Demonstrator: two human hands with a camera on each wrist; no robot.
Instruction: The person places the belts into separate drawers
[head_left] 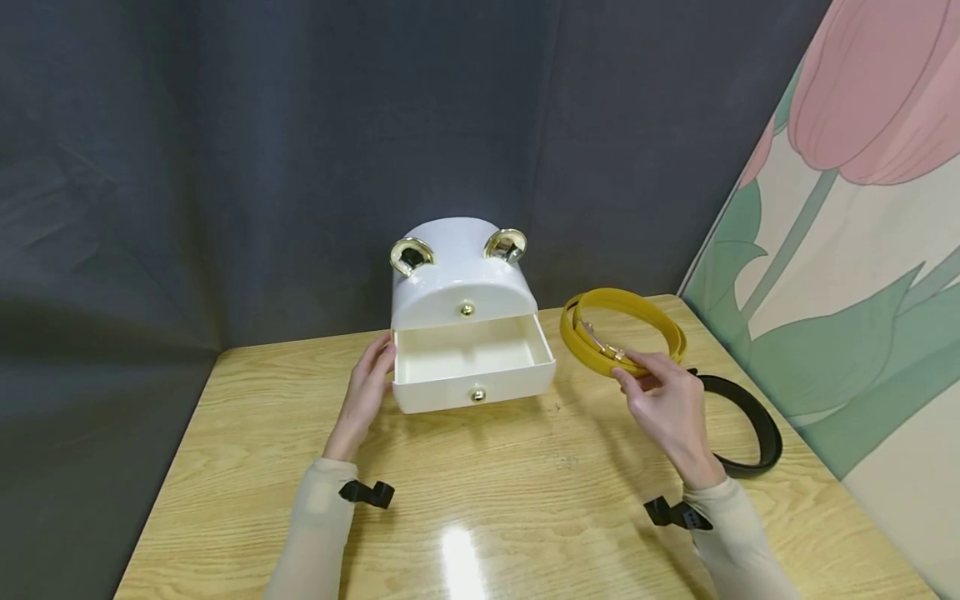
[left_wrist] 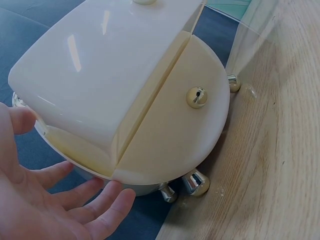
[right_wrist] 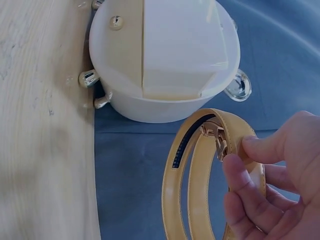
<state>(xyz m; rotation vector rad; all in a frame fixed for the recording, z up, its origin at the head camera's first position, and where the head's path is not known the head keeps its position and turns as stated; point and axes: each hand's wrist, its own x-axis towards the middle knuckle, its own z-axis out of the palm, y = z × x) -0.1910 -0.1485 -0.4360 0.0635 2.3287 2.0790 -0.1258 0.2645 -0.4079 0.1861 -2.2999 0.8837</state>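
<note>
A white drawer box (head_left: pixel 459 250) with gold ears and round gold knobs stands at the back of the table, its lower drawer (head_left: pixel 442 397) pulled out. Nothing lies inside that drawer. My left hand (head_left: pixel 365 392) rests against the box's left side; the left wrist view shows its fingers (left_wrist: pixel 102 200) spread along the rim. To the right of the box, my right hand (head_left: pixel 675 408) pinches a coiled yellow belt (head_left: pixel 622 298) between thumb and fingers, close to its gold buckle (right_wrist: pixel 216 134). The belt hangs in loops from the grip in the right wrist view.
A coiled black belt (head_left: pixel 767 437) lies on the wooden table (head_left: pixel 510 508) behind and right of my right hand. A dark curtain (head_left: pixel 337 150) hangs along the back, and a wall panel with painted tulips (head_left: pixel 840 333) borders the right side.
</note>
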